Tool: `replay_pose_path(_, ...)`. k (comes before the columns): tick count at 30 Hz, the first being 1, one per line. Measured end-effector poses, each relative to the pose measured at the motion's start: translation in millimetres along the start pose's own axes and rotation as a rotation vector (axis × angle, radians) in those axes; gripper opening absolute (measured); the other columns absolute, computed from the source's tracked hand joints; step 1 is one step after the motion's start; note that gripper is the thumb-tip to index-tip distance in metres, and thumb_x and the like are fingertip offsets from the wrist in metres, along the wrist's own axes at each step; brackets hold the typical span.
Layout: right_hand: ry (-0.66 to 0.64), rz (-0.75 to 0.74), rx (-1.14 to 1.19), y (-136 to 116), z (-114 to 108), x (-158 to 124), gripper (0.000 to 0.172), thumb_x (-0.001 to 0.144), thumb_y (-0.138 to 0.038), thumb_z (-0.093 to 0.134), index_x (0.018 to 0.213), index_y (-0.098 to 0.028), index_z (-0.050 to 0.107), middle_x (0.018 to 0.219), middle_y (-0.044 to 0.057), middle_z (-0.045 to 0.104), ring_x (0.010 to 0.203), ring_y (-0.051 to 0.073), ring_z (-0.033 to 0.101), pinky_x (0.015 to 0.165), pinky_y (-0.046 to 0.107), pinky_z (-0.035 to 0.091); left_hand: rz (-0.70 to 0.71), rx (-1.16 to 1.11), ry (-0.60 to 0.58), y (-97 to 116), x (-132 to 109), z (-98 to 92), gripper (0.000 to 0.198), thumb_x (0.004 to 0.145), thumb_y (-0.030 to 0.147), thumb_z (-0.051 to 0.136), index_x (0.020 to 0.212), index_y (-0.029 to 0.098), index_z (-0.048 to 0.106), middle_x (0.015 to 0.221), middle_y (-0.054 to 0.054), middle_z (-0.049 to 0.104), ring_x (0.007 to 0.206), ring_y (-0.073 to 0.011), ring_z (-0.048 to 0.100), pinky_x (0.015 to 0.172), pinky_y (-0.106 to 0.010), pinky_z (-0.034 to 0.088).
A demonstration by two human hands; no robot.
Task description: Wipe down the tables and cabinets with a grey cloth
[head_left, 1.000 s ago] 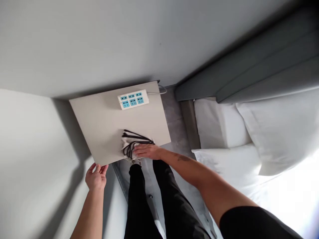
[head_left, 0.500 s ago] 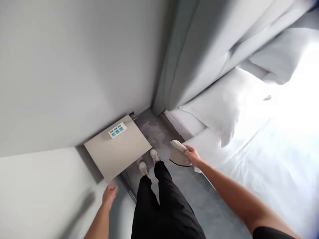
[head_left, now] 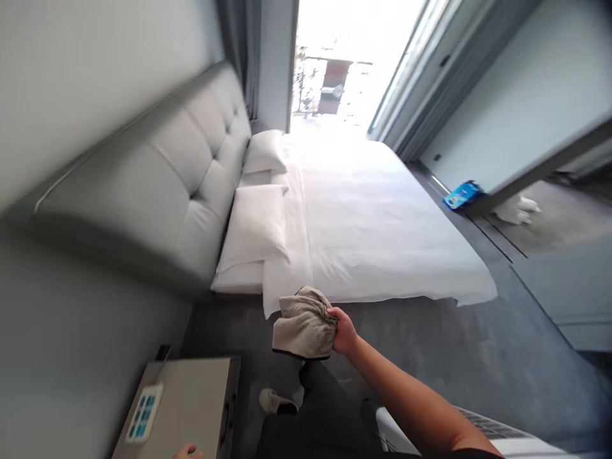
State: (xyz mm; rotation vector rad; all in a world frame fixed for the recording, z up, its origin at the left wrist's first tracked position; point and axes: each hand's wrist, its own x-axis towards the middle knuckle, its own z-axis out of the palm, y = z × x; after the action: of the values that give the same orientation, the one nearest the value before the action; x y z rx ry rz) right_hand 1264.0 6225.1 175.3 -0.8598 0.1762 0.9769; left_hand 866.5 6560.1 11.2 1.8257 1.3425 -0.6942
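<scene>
My right hand (head_left: 344, 331) is closed on a bunched beige-grey cloth (head_left: 303, 325) with a dark edge. The cloth hangs in front of me, near the side of the bed. At the bottom edge of the view, only the fingertips of my left hand (head_left: 188, 452) show. They are over the front part of a beige nightstand (head_left: 191, 389), apart from one another, with nothing seen in them. A white power strip (head_left: 145, 413) with blue sockets lies on the nightstand, to the left of that hand.
Ahead stands a bed (head_left: 373, 236) with white bedding, pillows (head_left: 255, 223) and a padded grey headboard (head_left: 176, 159). A bright window (head_left: 354, 38) is behind it. On the floor at right lies a blue package (head_left: 463, 195). Something white with slats (head_left: 482, 427) stands at the lower right.
My view has swung to the right and up, bringing the whole bed and the window in. The cloth is still in my right hand. My left hand has slipped mostly below the view.
</scene>
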Motion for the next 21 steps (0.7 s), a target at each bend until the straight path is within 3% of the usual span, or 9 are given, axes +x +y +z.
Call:
replay_pose_path(1, -0.014, -0.046, 0.036, -9, -9, -13, 0.042, 0.075, -0.041, 0.069, 0.112, -0.022, 0.074, 0.105, 0.011, 0.085, 0.104, 0.033, 0.08, 0.101, 0.05, 0.062, 0.065, 0.028, 0.016, 29, 9, -15.2, 0.046, 0.048, 0.052, 0.088, 0.084, 0.036, 0.065, 0.103, -0.004, 0.084, 0.126, -0.0504, 0.074, 0.089, -0.061, 0.063)
replay_pose_path(3, -0.023, -0.133, 0.087, -27, -26, -36, 0.039, 0.073, -0.034, 0.07, 0.11, -0.022, 0.073, 0.102, 0.008, 0.084, 0.101, 0.031, 0.08, 0.099, 0.047, 0.062, 0.243, -0.006, 0.023, 109, 17, -33.5, 0.054, 0.051, 0.061, 0.085, 0.095, 0.036, 0.069, 0.117, -0.007, 0.084, 0.138, -0.0467, 0.069, 0.105, -0.057, 0.06)
replay_pose_path(5, -0.021, -0.211, 0.121, -45, -43, -56, 0.034, 0.073, -0.029, 0.071, 0.106, -0.022, 0.074, 0.096, 0.006, 0.083, 0.095, 0.029, 0.079, 0.095, 0.044, 0.062, 0.464, -0.149, -0.073, 208, 6, -29.0, 0.077, 0.054, 0.072, 0.085, 0.118, 0.031, 0.072, 0.136, -0.015, 0.078, 0.146, -0.0436, 0.063, 0.121, -0.051, 0.053)
replay_pose_path(7, -0.018, -0.296, 0.155, -66, -61, -75, 0.031, 0.074, -0.027, 0.07, 0.104, -0.021, 0.075, 0.093, 0.006, 0.082, 0.089, 0.027, 0.078, 0.091, 0.04, 0.062, 0.642, -0.285, -0.32, 310, -25, 0.9, 0.102, 0.06, 0.079, 0.09, 0.144, 0.026, 0.065, 0.154, -0.02, 0.068, 0.15, -0.0431, 0.06, 0.124, -0.052, 0.05)
replay_pose_path(10, -0.007, -0.413, 0.202, -104, -91, -106, 0.029, 0.075, -0.027, 0.07, 0.102, -0.021, 0.077, 0.093, 0.006, 0.082, 0.09, 0.026, 0.077, 0.092, 0.04, 0.061, 0.793, -0.385, -0.847, 436, -90, 81.6, 0.11, 0.062, 0.085, 0.094, 0.148, 0.021, 0.067, 0.147, -0.024, 0.071, 0.144, -0.0449, 0.063, 0.124, -0.055, 0.048)
replay_pose_path(12, 0.011, -0.474, 0.224, -131, -116, -128, 0.029, 0.076, -0.027, 0.07, 0.103, -0.021, 0.078, 0.094, 0.006, 0.082, 0.094, 0.029, 0.078, 0.096, 0.043, 0.06, 0.809, -0.426, -1.103, 493, -128, 142.2, 0.099, 0.065, 0.082, 0.095, 0.137, 0.016, 0.075, 0.133, -0.023, 0.076, 0.135, -0.0437, 0.068, 0.119, -0.053, 0.05)
replay_pose_path(15, 0.083, -0.564, 0.247, -163, -160, -158, 0.033, 0.076, -0.03, 0.071, 0.108, -0.022, 0.079, 0.099, 0.008, 0.083, 0.102, 0.032, 0.078, 0.099, 0.046, 0.059, 0.796, -0.466, -1.128, 551, -166, 212.8, 0.076, 0.068, 0.074, 0.098, 0.112, 0.014, 0.081, 0.108, -0.017, 0.081, 0.107, -0.0357, 0.076, 0.101, -0.045, 0.056)
replay_pose_path(17, 0.184, -0.631, 0.261, -177, -191, -174, 0.037, 0.076, -0.032, 0.072, 0.111, -0.023, 0.08, 0.102, 0.008, 0.083, 0.102, 0.032, 0.077, 0.099, 0.046, 0.059, 0.839, -0.445, -1.053, 585, -182, 238.1, 0.069, 0.069, 0.069, 0.1, 0.106, 0.014, 0.082, 0.103, -0.013, 0.081, 0.099, -0.0302, 0.074, 0.094, -0.04, 0.056)
replay_pose_path(21, 0.375, -0.738, 0.162, -188, -253, -196, 0.036, 0.077, -0.038, 0.075, 0.111, -0.027, 0.08, 0.105, 0.005, 0.082, 0.105, 0.033, 0.075, 0.101, 0.048, 0.058, 0.992, -0.393, -0.969, 659, -215, 256.0, 0.061, 0.075, 0.06, 0.098, 0.114, 0.017, 0.081, 0.106, -0.009, 0.079, 0.099, -0.0248, 0.069, 0.091, -0.034, 0.054)
